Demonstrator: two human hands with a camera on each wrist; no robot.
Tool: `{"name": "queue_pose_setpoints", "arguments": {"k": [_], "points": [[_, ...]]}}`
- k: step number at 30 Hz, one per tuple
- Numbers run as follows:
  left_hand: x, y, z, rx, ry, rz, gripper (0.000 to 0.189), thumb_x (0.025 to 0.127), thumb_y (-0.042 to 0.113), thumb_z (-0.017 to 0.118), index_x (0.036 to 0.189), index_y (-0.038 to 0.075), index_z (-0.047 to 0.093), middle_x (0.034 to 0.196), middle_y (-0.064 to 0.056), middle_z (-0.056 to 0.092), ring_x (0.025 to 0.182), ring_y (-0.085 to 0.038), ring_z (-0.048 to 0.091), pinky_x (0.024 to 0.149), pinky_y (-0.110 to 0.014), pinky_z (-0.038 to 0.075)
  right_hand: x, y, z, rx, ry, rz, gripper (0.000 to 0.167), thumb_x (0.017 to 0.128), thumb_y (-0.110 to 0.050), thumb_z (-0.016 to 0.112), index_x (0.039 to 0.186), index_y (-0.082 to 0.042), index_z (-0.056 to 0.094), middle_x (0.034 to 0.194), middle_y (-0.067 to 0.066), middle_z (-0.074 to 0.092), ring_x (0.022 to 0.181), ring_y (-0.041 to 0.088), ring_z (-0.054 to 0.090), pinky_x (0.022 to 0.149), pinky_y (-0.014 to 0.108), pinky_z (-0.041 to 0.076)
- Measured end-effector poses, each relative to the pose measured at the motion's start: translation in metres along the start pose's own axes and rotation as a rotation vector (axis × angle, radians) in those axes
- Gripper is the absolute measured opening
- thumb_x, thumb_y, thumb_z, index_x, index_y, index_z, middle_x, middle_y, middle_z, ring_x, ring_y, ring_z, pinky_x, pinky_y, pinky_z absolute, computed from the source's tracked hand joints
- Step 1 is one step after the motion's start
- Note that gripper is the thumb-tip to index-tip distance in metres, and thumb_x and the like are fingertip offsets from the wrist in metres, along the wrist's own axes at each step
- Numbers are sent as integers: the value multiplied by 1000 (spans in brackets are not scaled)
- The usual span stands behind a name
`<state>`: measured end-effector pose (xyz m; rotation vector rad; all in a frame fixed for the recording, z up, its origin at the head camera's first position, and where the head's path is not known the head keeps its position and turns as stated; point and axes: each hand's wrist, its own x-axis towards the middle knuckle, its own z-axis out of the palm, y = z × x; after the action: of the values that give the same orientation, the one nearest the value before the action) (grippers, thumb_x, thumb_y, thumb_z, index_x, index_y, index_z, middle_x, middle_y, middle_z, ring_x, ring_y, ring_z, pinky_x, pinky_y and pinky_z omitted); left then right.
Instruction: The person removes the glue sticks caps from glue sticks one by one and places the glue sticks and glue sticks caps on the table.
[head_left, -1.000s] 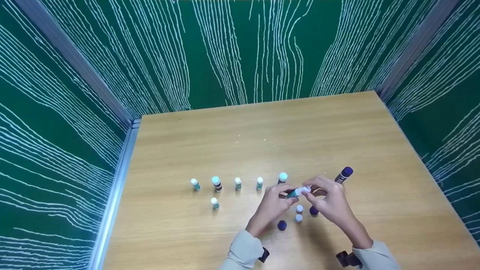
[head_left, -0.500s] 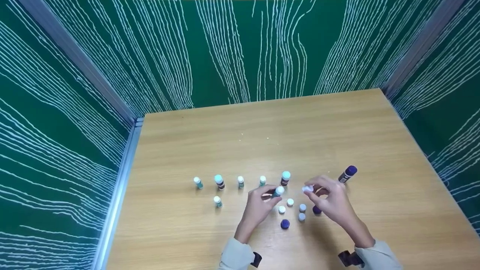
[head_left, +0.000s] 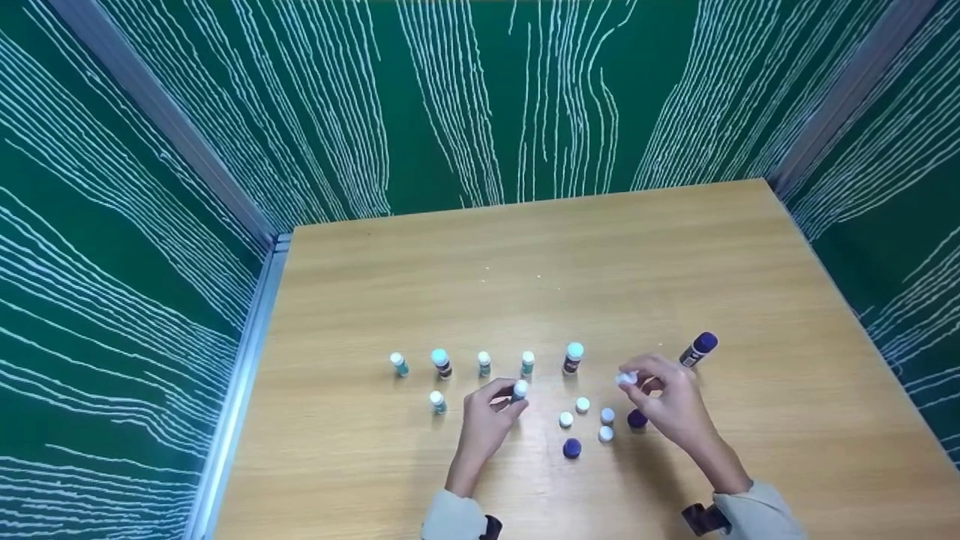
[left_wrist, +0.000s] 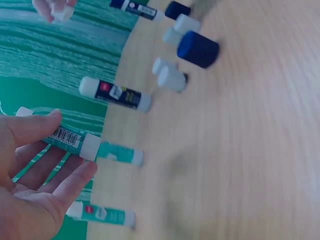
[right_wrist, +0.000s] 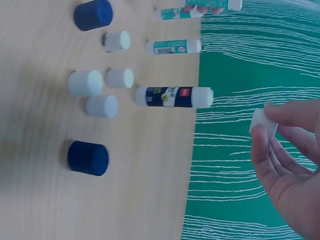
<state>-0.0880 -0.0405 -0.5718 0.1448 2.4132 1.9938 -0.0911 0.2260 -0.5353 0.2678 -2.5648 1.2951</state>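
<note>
My left hand (head_left: 487, 421) holds a teal glue stick (left_wrist: 67, 137) between thumb and fingers, its white top pointing up. In the left wrist view its barcode label shows. To the right, my right hand (head_left: 670, 397) pinches a small white cap (right_wrist: 263, 124) in its fingertips, above the table. Between the hands several white caps (head_left: 582, 405) lie on the table with a dark blue cap (head_left: 572, 448); another dark blue cap (head_left: 637, 418) lies close under my right hand. Just behind my left hand stands a teal glue stick (head_left: 528, 363).
Upright in a row are more teal glue sticks (head_left: 399, 364) and dark glue sticks with pale tops (head_left: 442, 363). One teal stick (head_left: 438, 403) stands nearer, left of my left hand. A dark-capped stick (head_left: 699, 349) stands behind my right hand. Green walls (head_left: 435, 150) border the wooden table (head_left: 420, 285).
The white cap has come off the glue stick and stays in my right hand. My left hand has moved left with the stick, uncovering two white caps on the table.
</note>
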Motion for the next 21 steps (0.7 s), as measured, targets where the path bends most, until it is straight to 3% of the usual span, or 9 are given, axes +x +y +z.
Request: {"name": "queue_pose_setpoints", "arguments": {"k": [4, 11, 21], "points": [[-1, -25, -6, -3, 34, -16, 23, 80, 0, 73, 102, 3, 68, 101, -9, 68, 96, -23, 65, 83, -29, 55, -1, 9, 3, -20, 28, 11, 23, 70, 11, 76, 88, -2, 69, 86, 4, 65, 71, 19, 63, 57, 20, 55], [-2, -40, -16, -7, 114, -32, 22, 78, -4, 72, 100, -1, 67, 99, -13, 68, 96, -29, 65, 82, -34, 55, -3, 28, 7, -44, 33, 17, 22, 68, 13, 76, 85, -1, 69, 84, 7, 63, 68, 21, 62, 56, 25, 56], [-4, -54, -23, 28, 171, -105, 22, 77, -5, 72, 98, 0, 67, 96, -13, 67, 95, -27, 65, 83, -32, 55, -7, 52, 10, -60, -82, 175, 17, 76, 8, 71, 93, 3, 68, 89, 11, 63, 72, 21, 59, 58, 20, 51]]}}
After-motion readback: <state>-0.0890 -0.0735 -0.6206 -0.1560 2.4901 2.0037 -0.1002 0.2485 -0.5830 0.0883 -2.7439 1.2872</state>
